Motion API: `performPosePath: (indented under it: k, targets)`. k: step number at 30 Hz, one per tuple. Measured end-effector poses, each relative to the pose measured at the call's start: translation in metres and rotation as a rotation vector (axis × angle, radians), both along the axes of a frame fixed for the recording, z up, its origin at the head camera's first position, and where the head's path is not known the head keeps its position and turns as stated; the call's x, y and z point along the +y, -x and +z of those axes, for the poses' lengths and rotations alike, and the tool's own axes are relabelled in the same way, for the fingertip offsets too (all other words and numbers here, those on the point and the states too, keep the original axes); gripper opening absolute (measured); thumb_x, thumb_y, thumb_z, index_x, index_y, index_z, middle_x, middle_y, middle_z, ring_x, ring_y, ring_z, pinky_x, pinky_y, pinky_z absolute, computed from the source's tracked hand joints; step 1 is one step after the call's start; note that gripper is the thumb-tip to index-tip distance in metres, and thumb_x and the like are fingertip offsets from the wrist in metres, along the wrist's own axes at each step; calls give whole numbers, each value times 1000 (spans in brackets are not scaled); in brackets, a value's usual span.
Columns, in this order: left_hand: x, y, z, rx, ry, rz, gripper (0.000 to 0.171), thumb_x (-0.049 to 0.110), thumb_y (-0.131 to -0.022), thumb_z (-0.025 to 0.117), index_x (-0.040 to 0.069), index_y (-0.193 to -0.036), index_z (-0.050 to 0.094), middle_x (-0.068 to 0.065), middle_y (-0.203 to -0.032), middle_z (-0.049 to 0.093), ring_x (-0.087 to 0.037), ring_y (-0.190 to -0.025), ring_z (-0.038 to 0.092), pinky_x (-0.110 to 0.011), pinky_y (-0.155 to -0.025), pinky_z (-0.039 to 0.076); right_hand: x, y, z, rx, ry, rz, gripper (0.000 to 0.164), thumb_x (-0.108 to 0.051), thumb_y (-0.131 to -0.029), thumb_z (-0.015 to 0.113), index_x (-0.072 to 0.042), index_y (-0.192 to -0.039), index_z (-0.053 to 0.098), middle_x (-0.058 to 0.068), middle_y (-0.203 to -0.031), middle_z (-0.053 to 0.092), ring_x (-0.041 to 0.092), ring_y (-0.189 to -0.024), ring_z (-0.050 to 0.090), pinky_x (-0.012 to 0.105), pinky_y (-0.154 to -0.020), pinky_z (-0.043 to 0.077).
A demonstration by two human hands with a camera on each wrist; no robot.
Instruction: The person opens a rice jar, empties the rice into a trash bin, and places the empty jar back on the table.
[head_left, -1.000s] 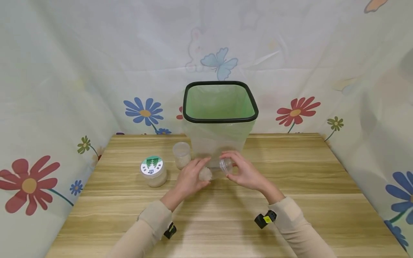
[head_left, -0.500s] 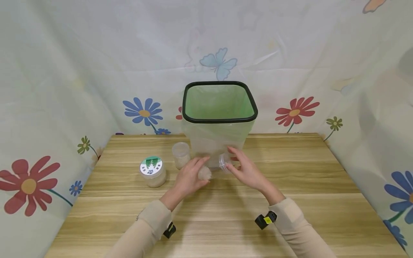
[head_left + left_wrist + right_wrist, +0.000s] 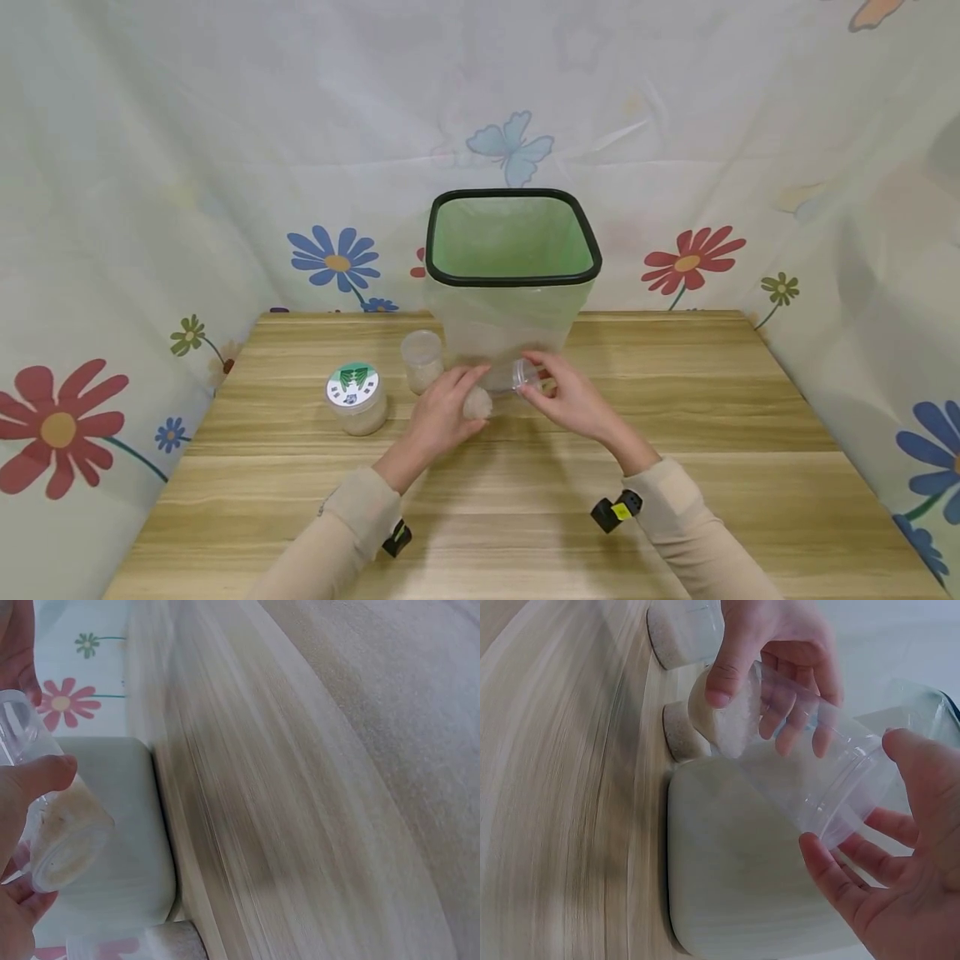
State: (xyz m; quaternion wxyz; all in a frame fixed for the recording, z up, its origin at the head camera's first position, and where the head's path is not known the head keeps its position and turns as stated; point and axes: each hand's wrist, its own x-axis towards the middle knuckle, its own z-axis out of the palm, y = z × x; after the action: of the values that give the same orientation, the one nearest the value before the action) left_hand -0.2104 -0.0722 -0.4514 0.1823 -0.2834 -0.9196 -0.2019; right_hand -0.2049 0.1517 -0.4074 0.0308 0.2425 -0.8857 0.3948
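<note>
A clear plastic jar lies tilted between both hands, with pale grains gathered at its base. My left hand grips the base end, its thumb pressed on one side and its fingers behind. At the other end, my right hand holds the clear ridged end, which looks like a screw lid, between thumb and fingertips. Whether that end is a separate lid or the jar's own rim, I cannot tell for certain. In the left wrist view the grain-filled base faces the camera, with the left thumb across the jar's side.
Behind the hands stands a green waste bin with a black rim and a pale liner. To the left are a clear jar of pale grains and a wider jar with a green-and-white label on top. All rest on a wooden table.
My right hand's fingers spread around the jar's clear end, then close on it again, with that end turning slightly. My left hand and the other jars stay put.
</note>
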Motion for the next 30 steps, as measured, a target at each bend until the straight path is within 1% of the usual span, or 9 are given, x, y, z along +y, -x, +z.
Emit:
performPosePath:
  k: [5,8,13,18,22,26,30]
  targets:
    - [0,-1,1,16,1,4,85,29,-60,85,19,-134,45,-6,-119,56,-22,-105,56,-37,-87,50,0,-2,0,19,37,20,51,-15,-86,64,0,-130,45,21,-120,50,30,-100,56,26,-71,55]
    - [0,-1,0,3,0,5,86,29,-60,85,20,-135,44,-6,-120,56,-22,-106,56,-38,-88,49,0,-2,-1,24,43,34,51,-14,-85,64,-1,-131,44,21,-121,50,30,-101,56,28,-72,55]
    - [0,-1,0,-30,1,4,86,28,-61,85,20,-136,43,-7,-121,55,-23,-106,55,-39,-88,49,0,0,-4,40,54,69,51,-11,-84,65,-2,-130,45,19,-121,49,32,-103,55,34,-75,55]
    - [0,-1,0,-37,5,12,87,29,-61,85,20,-136,43,-7,-121,56,-24,-105,56,-39,-86,50,0,1,-4,79,63,111,52,-6,-82,66,-1,-130,45,15,-122,49,30,-105,54,36,-79,55]
    - [-1,-1,-1,-42,10,16,87,30,-61,85,20,-136,42,-7,-121,56,-24,-105,56,-39,-86,50,0,1,-4,110,55,128,54,-3,-80,66,-2,-129,45,13,-124,48,28,-107,54,39,-80,54]
    - [-2,0,-2,-55,11,18,86,30,-61,85,21,-136,42,-7,-122,55,-23,-106,55,-39,-87,49,0,1,-5,115,55,148,55,-1,-80,66,-4,-130,44,13,-128,46,28,-112,51,41,-84,53]
    - [-2,0,-1,-56,7,16,86,30,-61,85,20,-136,43,-7,-121,56,-23,-106,56,-39,-88,49,0,1,-6,134,63,170,55,1,-78,66,-4,-129,45,14,-132,44,26,-115,49,40,-86,52]
